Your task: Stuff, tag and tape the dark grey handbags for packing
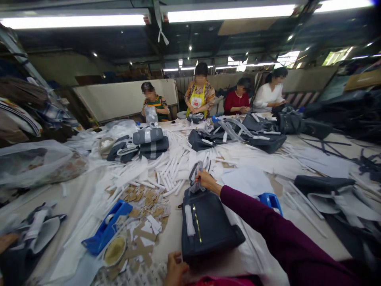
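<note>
Your right hand (pixel 206 180) is closed around the wrapped handle (pixel 194 178) at the far end of the dark handbag (pixel 205 226), lifting it clear of the body. Your left hand (pixel 175 270) pinches the near edge, steadying the bag between both hands. A blue tape dispenser (pixel 107 226) lies just left of your left hand, within reach.

Bright overhead tubes, warped blurry edges
</note>
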